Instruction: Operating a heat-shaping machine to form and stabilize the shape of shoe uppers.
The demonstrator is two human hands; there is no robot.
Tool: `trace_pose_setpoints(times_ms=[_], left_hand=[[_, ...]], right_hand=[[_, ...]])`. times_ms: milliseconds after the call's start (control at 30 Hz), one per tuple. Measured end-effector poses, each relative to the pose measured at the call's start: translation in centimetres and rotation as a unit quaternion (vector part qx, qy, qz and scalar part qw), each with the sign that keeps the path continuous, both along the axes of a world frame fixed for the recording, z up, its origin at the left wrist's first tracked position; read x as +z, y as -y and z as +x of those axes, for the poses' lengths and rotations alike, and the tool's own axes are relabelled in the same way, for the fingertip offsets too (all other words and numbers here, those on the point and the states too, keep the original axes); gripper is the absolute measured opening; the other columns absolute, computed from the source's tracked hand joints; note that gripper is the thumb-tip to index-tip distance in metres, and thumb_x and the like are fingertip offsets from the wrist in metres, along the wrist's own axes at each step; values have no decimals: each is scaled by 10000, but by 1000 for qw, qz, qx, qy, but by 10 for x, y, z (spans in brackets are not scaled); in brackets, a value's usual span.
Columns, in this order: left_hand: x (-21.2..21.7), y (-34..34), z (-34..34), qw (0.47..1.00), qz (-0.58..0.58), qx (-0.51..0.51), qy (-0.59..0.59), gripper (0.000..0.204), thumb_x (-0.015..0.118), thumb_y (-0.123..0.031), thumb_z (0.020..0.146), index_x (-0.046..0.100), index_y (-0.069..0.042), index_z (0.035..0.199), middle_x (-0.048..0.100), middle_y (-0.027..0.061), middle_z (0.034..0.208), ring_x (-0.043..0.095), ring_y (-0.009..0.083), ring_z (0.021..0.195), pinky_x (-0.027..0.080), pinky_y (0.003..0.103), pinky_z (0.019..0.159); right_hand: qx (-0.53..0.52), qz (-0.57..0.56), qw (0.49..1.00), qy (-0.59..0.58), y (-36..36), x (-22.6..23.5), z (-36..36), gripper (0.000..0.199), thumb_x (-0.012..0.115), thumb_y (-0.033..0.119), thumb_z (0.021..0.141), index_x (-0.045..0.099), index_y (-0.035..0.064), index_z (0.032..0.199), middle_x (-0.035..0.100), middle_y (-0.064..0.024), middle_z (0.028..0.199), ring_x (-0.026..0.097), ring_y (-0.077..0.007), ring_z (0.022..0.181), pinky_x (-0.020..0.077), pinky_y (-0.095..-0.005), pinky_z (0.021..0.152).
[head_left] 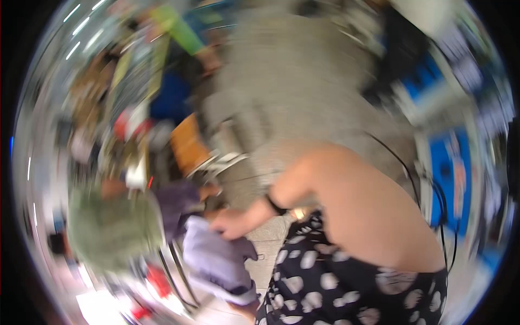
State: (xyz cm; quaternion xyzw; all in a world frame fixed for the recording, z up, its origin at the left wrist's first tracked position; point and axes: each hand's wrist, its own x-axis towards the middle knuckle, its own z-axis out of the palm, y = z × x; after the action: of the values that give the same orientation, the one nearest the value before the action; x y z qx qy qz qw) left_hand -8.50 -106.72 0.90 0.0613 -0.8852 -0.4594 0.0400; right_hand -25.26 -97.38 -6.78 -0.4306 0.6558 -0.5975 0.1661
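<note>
Blurrily, grey floor (303, 76) spreads past the right hand (228, 224), its grip grasping lavender cloth (215, 260); left grip unclear.

Motion blur throughout — bright lights (80, 26) upper left (edges bowed, black-rimmed).

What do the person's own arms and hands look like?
The right arm shows no sleeve and wears a black wristband. The right hand seems gloveless, though it's blurry. I can't make out the left hand.

Lilac bundle (216, 262) of matt cloth.
</note>
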Motion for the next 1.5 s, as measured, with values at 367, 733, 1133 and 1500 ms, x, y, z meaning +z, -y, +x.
trace_pose_setpoints(times_ms=[367, 733, 1133, 1500], left_hand=[[-23, 127, 56, 799, 520, 291, -86, 870, 717, -452, 772, 326, -16, 1416, 463, 111, 1363, 455, 218, 1263, 362, 339, 1051], [-58, 260, 47, 700, 535, 461, -107, 491, 514, -332, 952, 407, -53, 1342, 549, 102, 1231, 539, 171, 1118, 438, 317, 950], [-30, 458, 154, 699, 394, 529, -276, 766, 724, -217, 774, 352, -72, 1428, 441, 107, 1353, 467, 242, 1232, 377, 359, 1033], [-60, 723, 213, 836, 277, 428, -201, 585, 711, -147, 833, 431, -49, 1337, 500, 95, 1186, 539, 161, 1028, 456, 301, 892]], right_hand=[[19, 62, 970, 233, 117, -48, 3, 201, 594, 64, 852, 640, 24, 1044, 667, -65, 765, 595, -144, 618, 477, -305, 564], [153, 168, 936, 267, 300, -75, -29, 214, 624, 51, 838, 637, -12, 1042, 670, -48, 944, 598, -115, 868, 474, -265, 780], [220, 166, 872, 405, 573, -91, 124, 255, 524, 13, 890, 602, 15, 1133, 653, -38, 1048, 590, -121, 944, 455, -249, 840], [-54, 75, 957, 275, 752, -117, 150, 270, 545, -20, 843, 571, -34, 1112, 635, -74, 1011, 595, -148, 923, 478, -285, 800]])
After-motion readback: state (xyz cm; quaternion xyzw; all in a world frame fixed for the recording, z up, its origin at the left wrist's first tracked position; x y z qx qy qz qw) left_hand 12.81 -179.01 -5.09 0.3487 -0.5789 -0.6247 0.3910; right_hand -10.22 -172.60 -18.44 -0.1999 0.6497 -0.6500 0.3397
